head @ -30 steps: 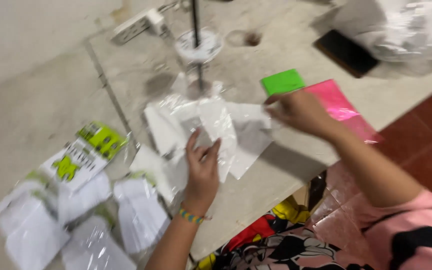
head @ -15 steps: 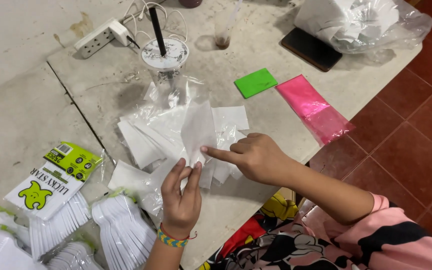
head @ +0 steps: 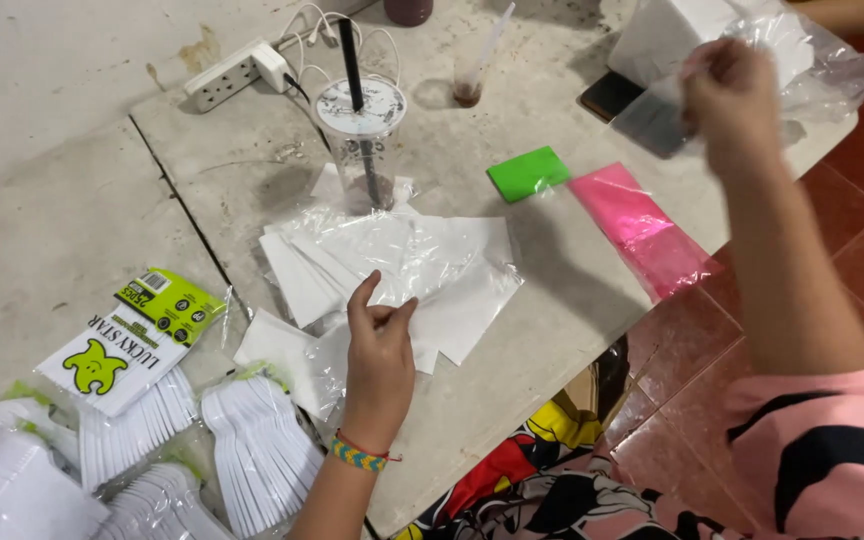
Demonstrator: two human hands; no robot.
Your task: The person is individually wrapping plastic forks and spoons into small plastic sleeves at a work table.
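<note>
While cup (head: pixel 360 125) stands, bags (head: pixel 402 265) spread.

Left hand (head: pixel 380 345) rests on clear plastic bags (head: pixel 402 265); right hand (head: pixel 732 95) lifts one bag (head: pixel 664 118).

One head-worn camera looks steeply down and forward over the grey table (head: pixel 202 200) — close, at arm's reach — taking in both forearms, the table's far edge and red floor tiles (head: pixel 852 230) at right.
</note>
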